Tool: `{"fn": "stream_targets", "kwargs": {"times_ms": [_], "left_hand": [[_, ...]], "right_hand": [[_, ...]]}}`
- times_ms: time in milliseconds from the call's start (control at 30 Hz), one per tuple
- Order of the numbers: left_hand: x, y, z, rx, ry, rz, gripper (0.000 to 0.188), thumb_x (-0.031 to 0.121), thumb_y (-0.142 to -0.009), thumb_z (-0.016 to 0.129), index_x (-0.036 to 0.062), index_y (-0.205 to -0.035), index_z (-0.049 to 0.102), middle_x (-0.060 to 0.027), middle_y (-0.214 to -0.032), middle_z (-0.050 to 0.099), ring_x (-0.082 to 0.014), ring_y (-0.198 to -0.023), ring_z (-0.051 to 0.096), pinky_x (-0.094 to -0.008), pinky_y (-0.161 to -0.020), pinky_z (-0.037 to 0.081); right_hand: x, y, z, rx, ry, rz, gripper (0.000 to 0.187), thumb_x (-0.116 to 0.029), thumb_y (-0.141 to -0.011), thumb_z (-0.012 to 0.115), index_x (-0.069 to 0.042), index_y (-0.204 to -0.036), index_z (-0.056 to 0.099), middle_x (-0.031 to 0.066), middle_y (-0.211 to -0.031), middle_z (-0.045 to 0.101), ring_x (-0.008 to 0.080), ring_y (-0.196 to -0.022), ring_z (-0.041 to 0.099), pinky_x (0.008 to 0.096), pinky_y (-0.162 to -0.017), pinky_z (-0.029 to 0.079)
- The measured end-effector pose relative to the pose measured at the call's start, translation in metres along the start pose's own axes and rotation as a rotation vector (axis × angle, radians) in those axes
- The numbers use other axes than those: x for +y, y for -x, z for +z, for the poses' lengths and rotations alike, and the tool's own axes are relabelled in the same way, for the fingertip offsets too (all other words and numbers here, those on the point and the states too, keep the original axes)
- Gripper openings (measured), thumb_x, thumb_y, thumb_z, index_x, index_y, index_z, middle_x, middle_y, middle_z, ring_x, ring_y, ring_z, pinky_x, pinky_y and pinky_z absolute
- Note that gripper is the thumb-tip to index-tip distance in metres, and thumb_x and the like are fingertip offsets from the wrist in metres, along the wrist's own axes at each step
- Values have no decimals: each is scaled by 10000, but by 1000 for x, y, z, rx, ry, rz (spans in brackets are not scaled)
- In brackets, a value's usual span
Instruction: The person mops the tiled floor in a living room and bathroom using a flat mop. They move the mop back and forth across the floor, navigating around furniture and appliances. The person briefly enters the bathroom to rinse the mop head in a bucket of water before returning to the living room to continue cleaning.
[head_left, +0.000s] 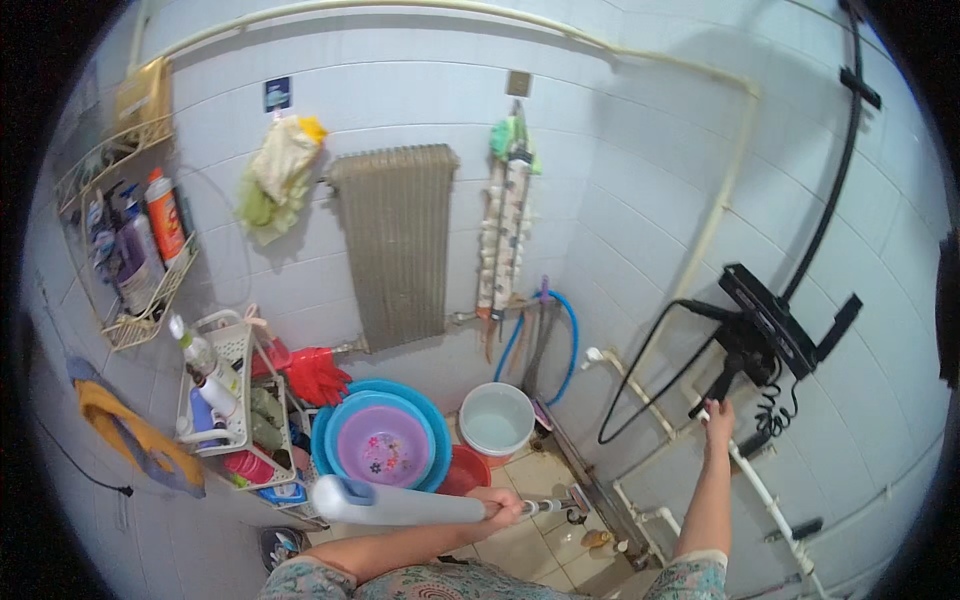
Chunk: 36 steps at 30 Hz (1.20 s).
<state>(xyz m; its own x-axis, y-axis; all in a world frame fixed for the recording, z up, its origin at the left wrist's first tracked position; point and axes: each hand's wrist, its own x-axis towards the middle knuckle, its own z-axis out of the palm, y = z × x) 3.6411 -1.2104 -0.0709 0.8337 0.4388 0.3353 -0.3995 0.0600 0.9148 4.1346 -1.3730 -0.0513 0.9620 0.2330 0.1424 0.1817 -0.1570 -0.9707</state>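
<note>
- Left hand (499, 507): fingers wrapped around the long stick-shaped cleaning tool (415, 504), near the middle of its visible length.
- Tool, where held: in front of the body, nearly level; thick part left of the left hand, thin part right of it.
- Tool, appearance: smooth pale grey-white cylindrical body, rounded at its far left end, with a blue-grey inset panel (358, 491) there; narrower silver-coloured shaft (546, 507) beyond the hand, running to a small end piece, details too small to tell.
- Right hand (718, 416): raised, arm extended, fingers curled at the lower end of the black handheld shower handle (727, 384); whether fully closed, cannot tell.
- Black rectangular shower unit (768, 318): wall-mounted, above and right of the right hand; black looped hose (614, 400) to that hand's left.
- Purple flower-patterned plastic basin (350, 450): beyond the tool, left of the left hand, nested in blue basins (322, 440).
- Round white bucket (500, 451): beyond the left hand.
</note>
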Motion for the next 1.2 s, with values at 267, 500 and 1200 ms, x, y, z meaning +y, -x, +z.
{"fn": "stream_targets", "kwargs": {"times_ms": [267, 500, 1200], "left_hand": [[-4, -8, -31, -45, -169, -93, 214, 204, -895, 554, 67, -736, 514, 57, -603, 461, -36, -584, 411, -260, -503, 336], [-20, -3, -60, -145, -80, -28, 164, 171, -901, 551, 75, -769, 533, 49, -701, 523, -20, -684, 461, -207, -568, 374], [-20, -35, -71, -321, 127, -39, 195, 126, -884, 556, 44, -712, 513, -43, -716, 559, -118, -736, 535, -284, -719, 433]], "right_hand": [[58, 148, 64, -169, -219, 291, 129, -175, -879, 519, -108, -986, 495, 13, -805, 535, 123, -682, 505, 257, -563, 414], [212, 282, 147, -381, -336, 964, 206, -233, -913, 444, -53, -881, 541, 84, -815, 566, 226, -745, 553, 396, -653, 494], [188, 333, 222, 72, -1023, 878, 211, -311, -864, 536, -120, -950, 563, 86, -915, 587, 266, -845, 562, 411, -715, 529]]}}
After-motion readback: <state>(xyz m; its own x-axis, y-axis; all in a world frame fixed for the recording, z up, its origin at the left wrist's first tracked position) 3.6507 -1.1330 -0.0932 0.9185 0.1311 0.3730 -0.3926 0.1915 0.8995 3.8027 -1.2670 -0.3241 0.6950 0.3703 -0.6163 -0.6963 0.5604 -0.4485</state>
